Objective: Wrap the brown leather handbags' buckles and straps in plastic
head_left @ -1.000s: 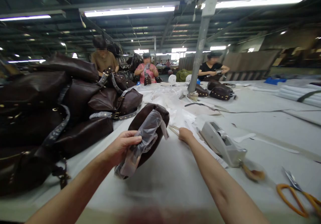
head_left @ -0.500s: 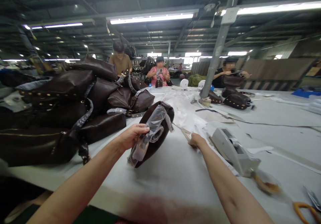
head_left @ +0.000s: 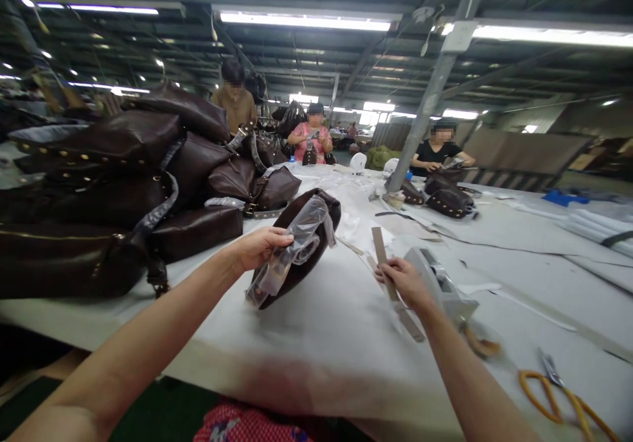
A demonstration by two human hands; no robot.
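My left hand [head_left: 264,247] is closed on a dark brown leather bag [head_left: 281,284], thumb on the clear plastic-wrapped strap [head_left: 300,234] that lies along it. The bag is tilted over the white-covered table, its lower end towards me. In my right hand [head_left: 403,280], fingers and thumb pinch a flat grey-brown strip [head_left: 380,247], which sticks out above and below the hand. Just right of that hand stands a grey tape dispenser [head_left: 435,280], partly behind my wrist.
A big pile of brown leather bags [head_left: 138,132] covers the table's left side. Scissors with orange handles [head_left: 551,389] lie at the front right. A slanted metal post [head_left: 430,105] rises from the table. Across it, several people work, one [head_left: 440,148] handling a bag.
My right hand has lifted the strip off the table and drawn it towards me, so it now stands up in the fingers. My left hand keeps its hold on the bag. The view has shifted slightly.
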